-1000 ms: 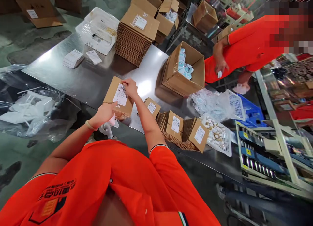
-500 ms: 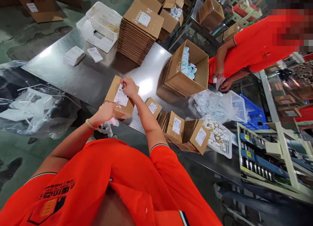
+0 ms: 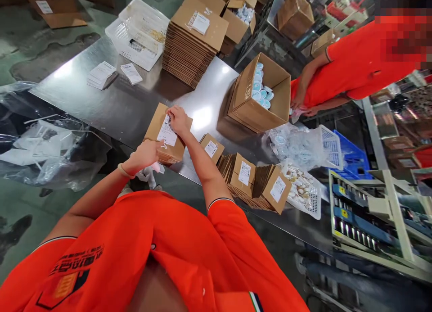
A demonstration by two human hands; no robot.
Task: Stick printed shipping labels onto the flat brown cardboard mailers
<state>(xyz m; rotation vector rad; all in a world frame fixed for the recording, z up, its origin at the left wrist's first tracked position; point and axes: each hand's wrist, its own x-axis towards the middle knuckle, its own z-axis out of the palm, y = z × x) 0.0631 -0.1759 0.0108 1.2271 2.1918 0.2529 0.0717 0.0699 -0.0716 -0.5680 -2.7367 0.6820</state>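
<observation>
A stack of flattened cardboard boxes (image 3: 153,129) lies near the front edge of the metal table, with a printed white label (image 3: 168,134) on its top piece. My right hand (image 3: 178,119) rests on the label's far end, fingers bent and bunched at its edge. At the near end, my left hand (image 3: 146,155) is mostly closed, its index finger reaching to the label's lower corner. A pinkish-white scrap (image 3: 157,167) shows below that hand; whether the hand grips it I cannot tell. To the right stand folded labelled cartons (image 3: 243,172).
Loose label stacks (image 3: 101,75) and a white basket (image 3: 137,55) lie toward the back left, beside a tall cardboard pile (image 3: 185,53). An open carton (image 3: 266,109) holds round blue-white items. A co-worker (image 3: 354,64) stands at right. Bagged waste (image 3: 43,143) is at left.
Both my hands stay almost where they were on the label. The co-worker's hands have drawn closer together around a whitish item. The view has shifted slightly.
</observation>
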